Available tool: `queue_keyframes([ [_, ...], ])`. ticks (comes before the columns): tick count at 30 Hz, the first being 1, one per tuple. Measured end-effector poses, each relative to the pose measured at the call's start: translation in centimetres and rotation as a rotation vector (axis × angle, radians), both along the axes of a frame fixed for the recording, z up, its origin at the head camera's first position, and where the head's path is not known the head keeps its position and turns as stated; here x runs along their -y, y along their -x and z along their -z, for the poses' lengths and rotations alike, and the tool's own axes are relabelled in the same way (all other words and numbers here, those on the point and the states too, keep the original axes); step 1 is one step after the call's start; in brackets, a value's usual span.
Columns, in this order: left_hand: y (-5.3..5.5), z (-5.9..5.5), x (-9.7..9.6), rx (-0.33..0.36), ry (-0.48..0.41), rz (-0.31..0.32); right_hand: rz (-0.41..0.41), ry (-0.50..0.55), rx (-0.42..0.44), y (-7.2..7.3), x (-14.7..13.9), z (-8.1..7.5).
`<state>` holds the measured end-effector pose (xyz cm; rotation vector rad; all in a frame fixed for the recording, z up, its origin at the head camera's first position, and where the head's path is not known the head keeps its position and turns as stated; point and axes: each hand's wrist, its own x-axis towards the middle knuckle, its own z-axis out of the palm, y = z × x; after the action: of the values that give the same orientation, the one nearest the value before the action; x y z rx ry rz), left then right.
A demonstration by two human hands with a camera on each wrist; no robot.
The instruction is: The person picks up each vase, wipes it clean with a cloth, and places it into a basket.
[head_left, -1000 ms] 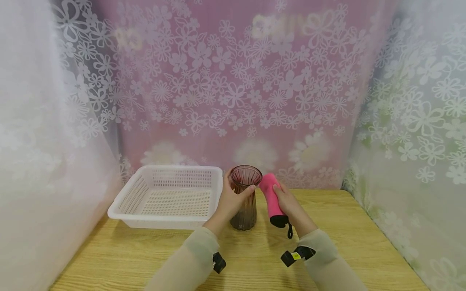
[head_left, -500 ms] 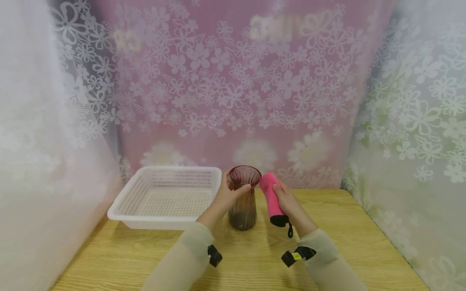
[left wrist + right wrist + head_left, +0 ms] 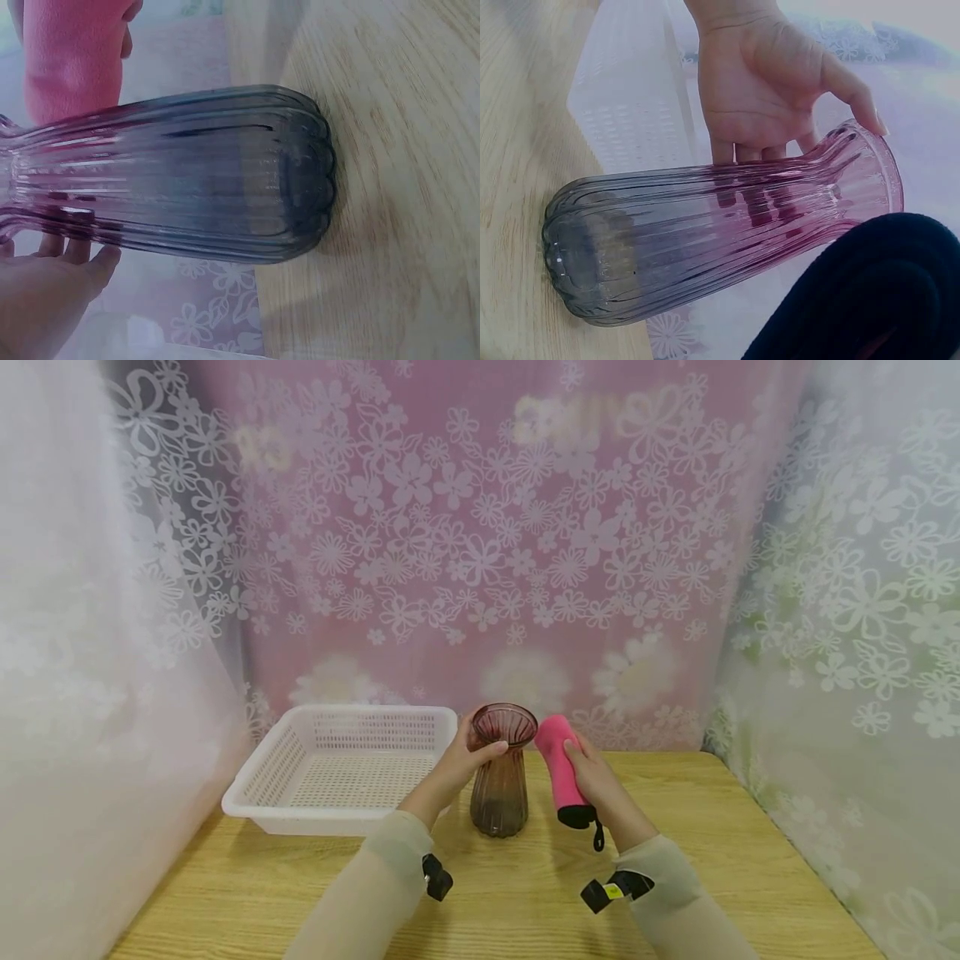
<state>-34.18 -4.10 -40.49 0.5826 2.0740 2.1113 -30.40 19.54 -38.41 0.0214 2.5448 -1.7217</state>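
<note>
Glass vase (image 3: 499,797) stands on the wooden table (image 3: 487,902). We see the left hand (image 3: 454,767) holding its neck, fingers blurry through the glass. The right hand (image 3: 594,774) grips a pink tube (image 3: 559,768), most fingers hidden. Our left wrist (image 3: 424,802) blocks part of a white basket (image 3: 318,815).

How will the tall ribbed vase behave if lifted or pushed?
Probably stiff and breakable: the vase is see-through and glossy, apparently glass. A push up high could tip it, since it's tall and slim, though the body widening toward the base should help. Its shine suggests some slip, but the left hand grips the narrower upper part.
</note>
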Motion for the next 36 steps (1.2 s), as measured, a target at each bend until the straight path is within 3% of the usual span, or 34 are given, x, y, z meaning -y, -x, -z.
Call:
queue_keyframes([
  [4, -0.5, -0.1, -0.3, -0.045, -0.018, -0.024, 0.002, 0.009, -0.007, 0.0, 0.1, -0.1],
  [8, -1.2, 0.1, -0.9, -0.09, -0.019, -0.126, 0.005, 0.025, -0.015, 0.0, 0.1, -0.2],
  [13, -2.0, 0.2, -2.0, -0.106, 0.036, -0.238, 0.006, 0.035, -0.033, -0.1, 0.1, -0.3],
  [19, -2.2, 0.1, -2.7, -0.104, 0.055, -0.305, 0.002, 0.032, -0.047, -0.1, 0.3, -0.3],
  [27, -2.0, 0.1, -2.3, -0.084, 0.031, -0.27, -0.002, 0.05, -0.062, -0.2, 0.4, -0.4],
  [36, -1.2, -0.1, -1.0, -0.064, 0.067, -0.16, 0.015, 0.081, -0.127, -0.6, 0.8, -0.5],
])
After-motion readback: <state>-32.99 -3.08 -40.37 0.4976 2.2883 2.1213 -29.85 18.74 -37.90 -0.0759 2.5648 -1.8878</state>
